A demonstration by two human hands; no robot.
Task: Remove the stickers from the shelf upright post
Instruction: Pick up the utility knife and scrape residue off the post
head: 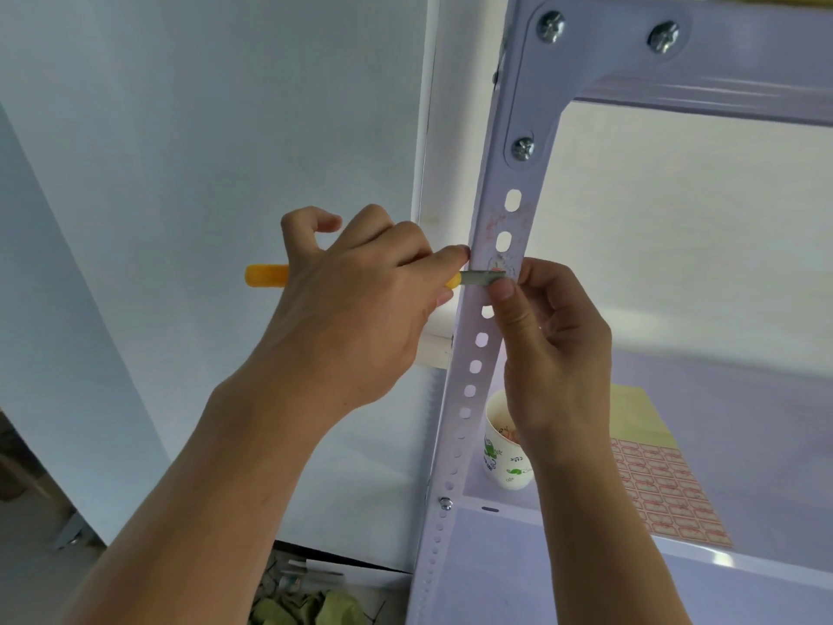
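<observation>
A white perforated upright post (473, 381) runs up the middle of the view. A small sticker remnant with red marks (498, 263) clings to the post, with pinkish residue above it. My left hand (356, 304) grips a yellow-handled knife (266, 276); its grey blade (484, 278) lies flat across the post just under the sticker, and my index finger reaches the post's edge. My right hand (554, 349) pinches at the blade tip and the sticker's lower edge with thumb and forefinger.
A paper cup (502, 448) holding peeled scraps stands on the lower shelf (563, 579) behind the post. A sheet of red-printed stickers (667, 489) and a yellow pad (635, 415) lie to its right. A bolted bracket (541, 83) joins the post to the upper rail. Clutter sits on the floor.
</observation>
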